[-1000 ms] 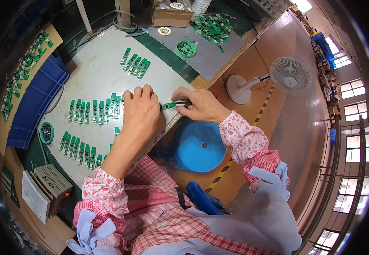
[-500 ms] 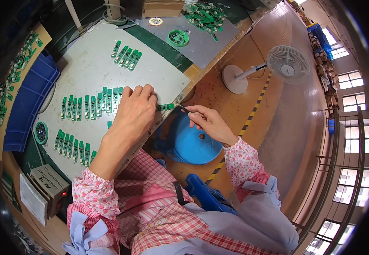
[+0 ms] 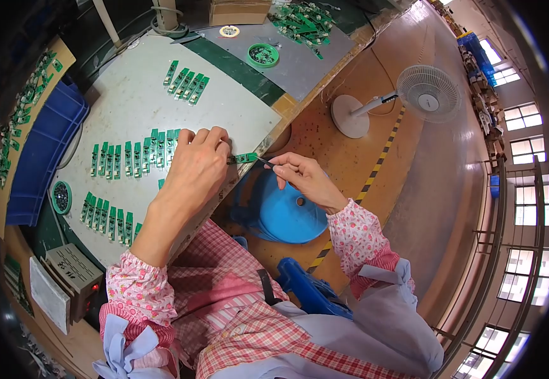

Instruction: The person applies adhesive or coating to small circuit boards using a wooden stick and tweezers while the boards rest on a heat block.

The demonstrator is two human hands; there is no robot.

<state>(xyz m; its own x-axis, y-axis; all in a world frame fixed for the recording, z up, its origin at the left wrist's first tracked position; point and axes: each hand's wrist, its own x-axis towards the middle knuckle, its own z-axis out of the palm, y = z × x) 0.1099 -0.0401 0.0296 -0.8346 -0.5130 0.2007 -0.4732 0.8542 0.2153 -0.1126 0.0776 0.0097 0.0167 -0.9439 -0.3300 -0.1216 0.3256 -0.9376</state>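
Note:
My left hand (image 3: 200, 158) is closed on one end of a small green circuit board (image 3: 244, 158), which sticks out past the worktable's edge. In my right hand (image 3: 307, 180) is a thin dark tool (image 3: 266, 163), pinched between thumb and fingers, its tip at the board's free end. Beside my left hand stands a row of green boards (image 3: 128, 159) on the pale work surface (image 3: 217, 104). A lower row of boards (image 3: 103, 218) lies nearer my left sleeve, and a smaller group (image 3: 186, 84) lies farther up the surface.
A round green dish (image 3: 263, 55) and a pile of boards (image 3: 303, 25) are at the back. A dark-filled dish (image 3: 61, 197) and a blue bin (image 3: 43, 155) stand left. Beyond the table edge are a blue stool (image 3: 290, 208) and a white fan (image 3: 427, 101).
My right hand and the tool have shifted slightly left and up, with the tool tip still at the board's end. My left hand and the board have barely moved.

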